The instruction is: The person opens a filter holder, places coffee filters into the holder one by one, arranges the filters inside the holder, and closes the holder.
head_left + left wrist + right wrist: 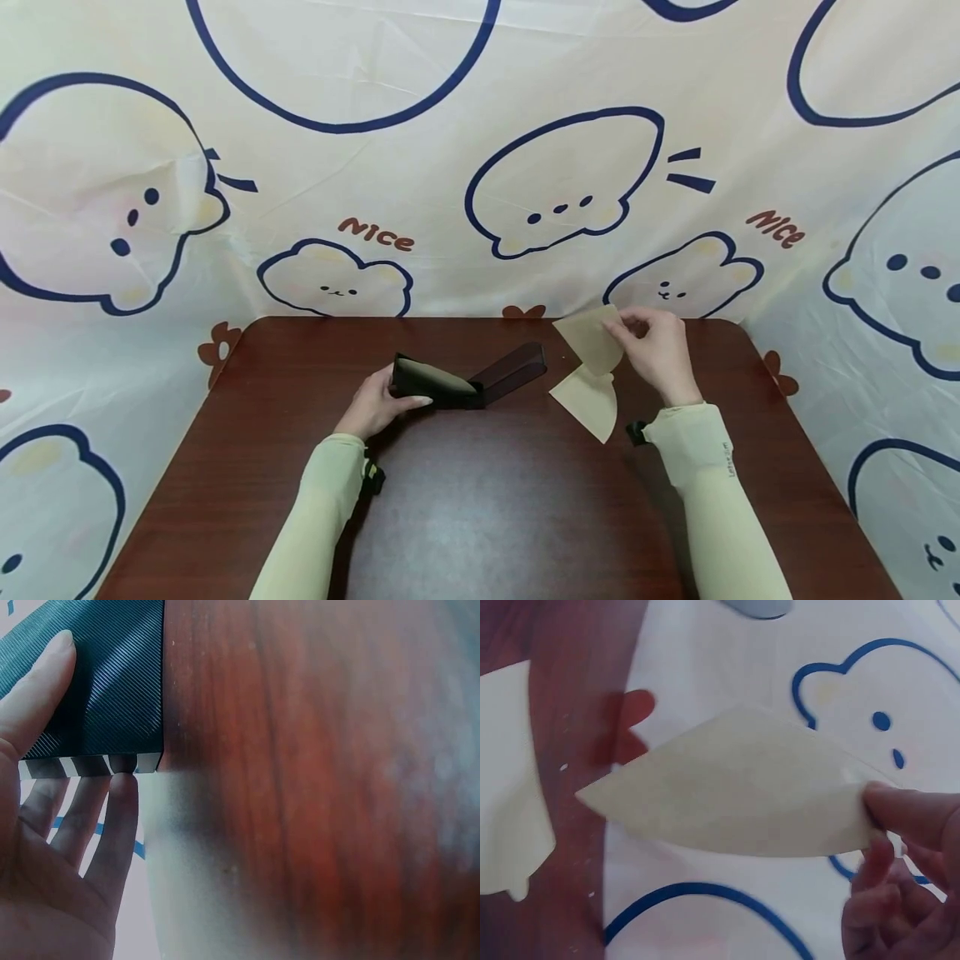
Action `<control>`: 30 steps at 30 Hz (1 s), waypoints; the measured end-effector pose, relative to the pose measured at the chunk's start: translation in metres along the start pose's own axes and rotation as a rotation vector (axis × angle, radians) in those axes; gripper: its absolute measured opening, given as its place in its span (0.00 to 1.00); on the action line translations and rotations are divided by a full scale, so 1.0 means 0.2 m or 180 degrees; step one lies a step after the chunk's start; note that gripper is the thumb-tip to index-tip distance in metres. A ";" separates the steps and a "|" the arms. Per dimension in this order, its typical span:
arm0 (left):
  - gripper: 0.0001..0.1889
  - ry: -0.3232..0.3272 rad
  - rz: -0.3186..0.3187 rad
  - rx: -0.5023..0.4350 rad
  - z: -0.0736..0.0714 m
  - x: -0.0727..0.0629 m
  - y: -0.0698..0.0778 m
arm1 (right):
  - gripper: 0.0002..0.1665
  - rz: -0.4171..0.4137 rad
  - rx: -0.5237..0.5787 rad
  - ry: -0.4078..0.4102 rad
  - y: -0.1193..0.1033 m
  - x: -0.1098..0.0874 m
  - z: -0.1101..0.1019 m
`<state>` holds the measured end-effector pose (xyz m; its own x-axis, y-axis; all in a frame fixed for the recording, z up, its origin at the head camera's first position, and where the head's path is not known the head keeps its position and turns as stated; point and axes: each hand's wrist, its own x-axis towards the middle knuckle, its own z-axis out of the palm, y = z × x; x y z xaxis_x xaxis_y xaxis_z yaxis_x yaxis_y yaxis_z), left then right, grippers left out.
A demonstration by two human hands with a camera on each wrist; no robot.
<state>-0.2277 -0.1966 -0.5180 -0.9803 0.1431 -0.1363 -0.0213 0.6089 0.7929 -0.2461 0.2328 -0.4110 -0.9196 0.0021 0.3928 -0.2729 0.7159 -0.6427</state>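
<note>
My left hand (378,406) grips a black box (420,387), its thumb on the ribbed face and its fingers along another side, as the left wrist view shows. The box's dark see-through lid (513,372) is swung out to the right. Pale paper edges show inside the box. My right hand (660,350) pinches one corner of a beige fan-shaped coffee filter paper (742,787) between thumb and fingers, holding it up near the table's far edge. Another coffee filter paper (588,402), of the same shape with a small tab, lies on the table just below it.
The brown wooden table (487,500) runs back to a cream cloth backdrop (435,175) with cartoon drawings, which also hangs at both sides. A dark wrist device (637,432) sits at the right sleeve, another (373,477) at the left.
</note>
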 end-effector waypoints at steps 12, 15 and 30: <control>0.23 0.0004 0.0003 -0.0006 0.00 0.00 0.00 | 0.09 -0.0253 0.0354 0.0254 -0.16 0.01 -0.08; 0.23 0.0013 0.0006 -0.0017 0.01 0.00 0.00 | 0.09 -0.0260 0.0418 0.0261 -0.20 0.01 -0.09; 0.25 0.0004 0.0037 -0.0006 0.00 0.00 0.00 | 0.05 -0.0700 0.0566 0.0284 -0.36 -0.02 -0.06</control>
<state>-0.2280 -0.1964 -0.5181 -0.9807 0.1492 -0.1264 -0.0104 0.6057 0.7956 -0.2200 0.1907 -0.3584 -0.8066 -0.0726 0.5866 -0.5153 0.5723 -0.6378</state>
